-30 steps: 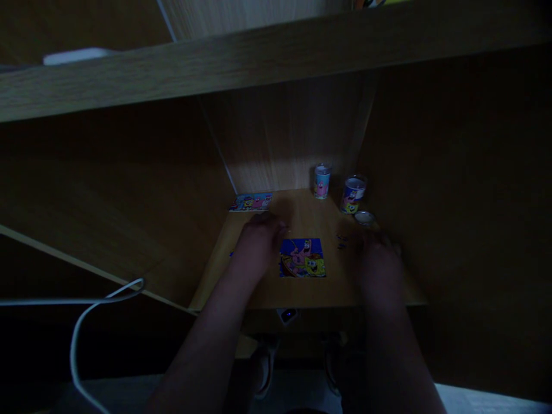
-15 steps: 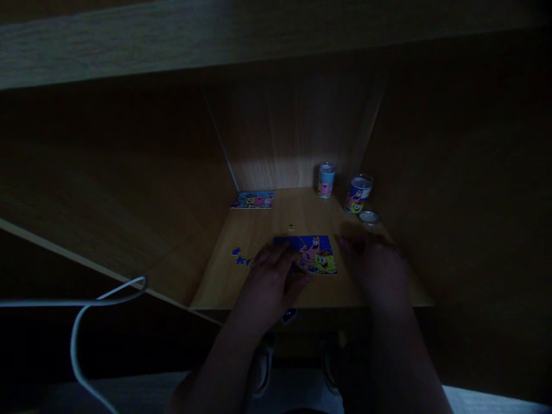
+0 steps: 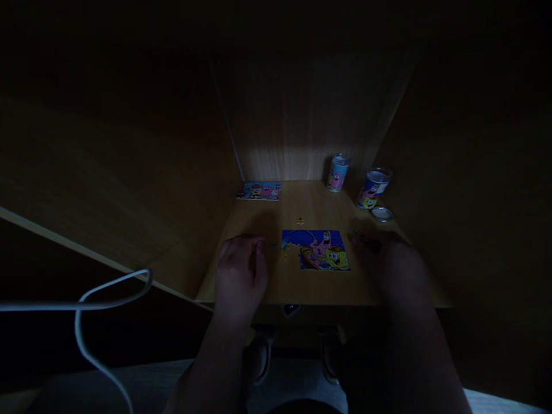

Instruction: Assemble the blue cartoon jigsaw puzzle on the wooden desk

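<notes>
A partly assembled jigsaw puzzle (image 3: 323, 250) with cartoon characters lies on the wooden board, its lower left part open, showing bare wood. Left of it, my left hand (image 3: 241, 267) is closed with fingers curled down to the surface; what they hold, if anything, is hidden. A small blue puzzle piece (image 3: 272, 245) lies between that hand and the puzzle. My right hand (image 3: 390, 259) is at the puzzle's right side, its fingertips pinched together; the dark hides what is in them. A loose yellow puzzle piece (image 3: 301, 221) sits just beyond the top edge.
A finished cartoon puzzle (image 3: 259, 191) lies at the back left. Two cartoon tins, a light blue tin (image 3: 338, 173) and a dark blue tin (image 3: 373, 188), stand at the back right beside a round lid (image 3: 382, 214). Wooden walls enclose the board; a white cable (image 3: 90, 351) hangs at left.
My left hand has moved left off the puzzle to the loose pieces, uncovering the puzzle's open lower left. My right hand stays at the right side. The view has shifted slightly.
</notes>
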Available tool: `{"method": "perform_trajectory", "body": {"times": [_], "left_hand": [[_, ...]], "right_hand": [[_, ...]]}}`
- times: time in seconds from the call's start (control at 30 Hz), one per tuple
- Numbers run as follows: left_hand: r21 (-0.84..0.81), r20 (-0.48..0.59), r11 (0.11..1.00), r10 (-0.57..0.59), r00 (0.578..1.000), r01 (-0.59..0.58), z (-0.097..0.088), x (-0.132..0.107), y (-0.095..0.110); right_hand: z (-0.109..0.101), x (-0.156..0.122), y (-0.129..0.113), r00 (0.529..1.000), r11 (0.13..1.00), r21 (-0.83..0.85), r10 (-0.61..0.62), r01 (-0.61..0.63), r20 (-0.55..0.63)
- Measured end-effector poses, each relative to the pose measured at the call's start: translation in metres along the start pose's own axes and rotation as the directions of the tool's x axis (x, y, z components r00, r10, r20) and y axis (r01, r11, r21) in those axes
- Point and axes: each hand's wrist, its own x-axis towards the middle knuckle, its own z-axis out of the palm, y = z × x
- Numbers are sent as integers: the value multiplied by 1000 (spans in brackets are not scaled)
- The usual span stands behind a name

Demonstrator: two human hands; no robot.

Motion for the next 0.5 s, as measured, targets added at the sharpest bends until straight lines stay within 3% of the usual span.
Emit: {"method": "perform_trajectory", "body": {"times": [0.17,0.33,0.5], "left_hand": [[18,-11,998,-59,998,59,-5,-1,-2],[113,-69,987,-105,992,112,-12,-1,-17],[93,-72,982,-160,985,166,-12,1,-26]], "right_hand": [[0,0,2,1000,997,71,15,-15,1],[4,2,10,998,990,136,-44,49,-37],[5,1,15,990,990,139,49,-31,-135]]}}
